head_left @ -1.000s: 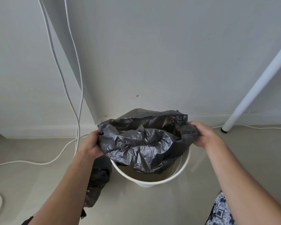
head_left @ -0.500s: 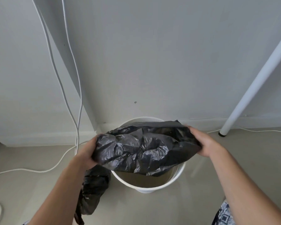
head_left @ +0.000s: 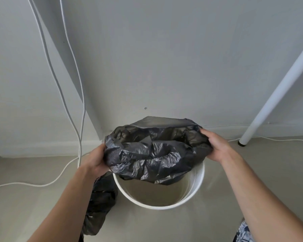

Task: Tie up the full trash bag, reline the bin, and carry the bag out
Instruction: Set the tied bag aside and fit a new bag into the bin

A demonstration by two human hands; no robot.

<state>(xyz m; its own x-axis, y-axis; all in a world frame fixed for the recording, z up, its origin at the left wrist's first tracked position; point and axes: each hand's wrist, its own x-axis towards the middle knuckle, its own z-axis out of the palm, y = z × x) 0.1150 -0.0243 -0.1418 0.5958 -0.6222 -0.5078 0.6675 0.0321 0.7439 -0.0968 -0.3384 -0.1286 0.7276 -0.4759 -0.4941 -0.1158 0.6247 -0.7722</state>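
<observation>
Holding the fresh liner stretched between them, both hands are over the white bin by the wall. The left hand is closed on the liner's left edge, the right hand closed on its right edge, and the mouth now gapes wider than it did half a second ago, when the plastic hung as a bunched lump in front of the far rim. The far edge has lifted up and back, hiding the bin's far rim; whether it is over that rim I cannot tell. The near rim is bare, and the liner's bottom sags just inside the bin without reaching down. So the relining looks under way but not done: the edge must still be pulled around the near side. The full bag lies on the floor, touching the bin's left side, waiting to be carried out.
</observation>
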